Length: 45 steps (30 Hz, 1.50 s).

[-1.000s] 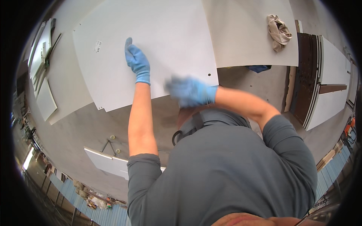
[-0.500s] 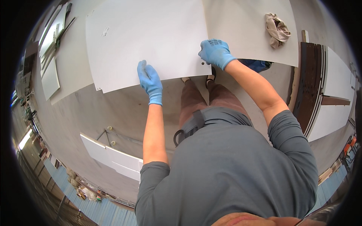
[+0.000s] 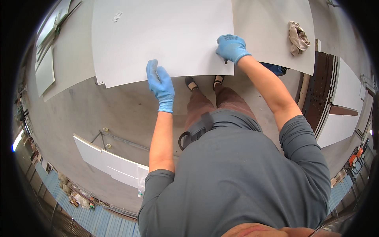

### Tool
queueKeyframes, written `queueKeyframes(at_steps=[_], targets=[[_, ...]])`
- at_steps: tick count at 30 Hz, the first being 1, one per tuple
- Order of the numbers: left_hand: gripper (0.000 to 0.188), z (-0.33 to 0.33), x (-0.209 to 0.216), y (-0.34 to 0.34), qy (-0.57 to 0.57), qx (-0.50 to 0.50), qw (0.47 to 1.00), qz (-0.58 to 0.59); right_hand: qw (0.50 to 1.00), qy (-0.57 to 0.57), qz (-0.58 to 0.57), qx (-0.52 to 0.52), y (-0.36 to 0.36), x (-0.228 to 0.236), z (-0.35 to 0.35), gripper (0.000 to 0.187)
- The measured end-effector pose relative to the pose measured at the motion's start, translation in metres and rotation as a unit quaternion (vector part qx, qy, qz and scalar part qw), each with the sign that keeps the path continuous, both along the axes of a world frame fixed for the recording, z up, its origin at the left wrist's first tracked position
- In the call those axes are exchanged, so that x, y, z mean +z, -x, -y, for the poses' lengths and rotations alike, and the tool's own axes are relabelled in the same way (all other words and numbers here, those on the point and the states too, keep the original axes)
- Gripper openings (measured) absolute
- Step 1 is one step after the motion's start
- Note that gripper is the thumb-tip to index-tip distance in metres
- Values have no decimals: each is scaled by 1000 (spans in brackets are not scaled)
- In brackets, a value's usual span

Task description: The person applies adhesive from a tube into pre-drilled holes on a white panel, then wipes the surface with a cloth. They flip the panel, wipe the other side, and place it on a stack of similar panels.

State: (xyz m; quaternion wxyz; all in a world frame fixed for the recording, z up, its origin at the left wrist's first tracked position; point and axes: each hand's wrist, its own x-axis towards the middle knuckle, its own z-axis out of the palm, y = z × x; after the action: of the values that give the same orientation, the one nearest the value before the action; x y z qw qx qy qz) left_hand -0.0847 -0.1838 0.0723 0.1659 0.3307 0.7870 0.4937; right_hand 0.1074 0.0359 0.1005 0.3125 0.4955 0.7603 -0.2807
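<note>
- Panel (image 3: 169,35), white and broad, lies flat on the off-white counter (image 3: 272,27), its near edge facing the person; a small printed label (image 3: 117,16) sits toward its left side, and tiny holes mark its near left corner.
- Left hand (image 3: 161,85), in a blue glove, is at the middle of the near edge, fingers extended and held loosely together, the hand wide rather than clenched; whether it touches the panel cannot be told.
- Right hand (image 3: 232,47), also gloved in blue, is over the panel's right side near the close corner, fingers curled in narrow; whether anything is inside them cannot be told.
- Dark round hole (image 3: 226,62) in the panel shows just beside the right hand's curled fingers.
- Beige cloth (image 3: 298,39) lies crumpled on the counter, right of the panel and well apart from both hands.
- Dark blue item (image 3: 275,69) shows partly beneath the counter's near edge.
- Brown board (image 3: 319,91) and white boards (image 3: 343,94) stand stacked to the right.
- White sheet (image 3: 102,160) rests by a metal frame (image 3: 122,140) at lower left.
</note>
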Motion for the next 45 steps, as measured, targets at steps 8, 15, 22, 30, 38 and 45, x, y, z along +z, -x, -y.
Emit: queueKeyframes(at_steps=[8,15,22,30,38,45], targets=[[38,-1,9,20,-2,-17,1000,15,998,-55,-23,13,2,-2,6,31],[37,4,1,34,5,-13,1000,13,762,-361,-526,112,31,-20,16,39],[39,1,-24,46,-1,-67,996,-61,834,242,-484,106,-35,-8,182,23],[77,-25,-32,-6,110,-283,891,-337,906,-114,-324,-247,-53,-14,153,27],[38,64,-3,-36,57,-531,837,-115,933,-24,-100,-346,-59,-14,112,29],[38,67,-14,-4,82,-431,895,-86,928,27,-110,-355,-40,-1,106,30]])
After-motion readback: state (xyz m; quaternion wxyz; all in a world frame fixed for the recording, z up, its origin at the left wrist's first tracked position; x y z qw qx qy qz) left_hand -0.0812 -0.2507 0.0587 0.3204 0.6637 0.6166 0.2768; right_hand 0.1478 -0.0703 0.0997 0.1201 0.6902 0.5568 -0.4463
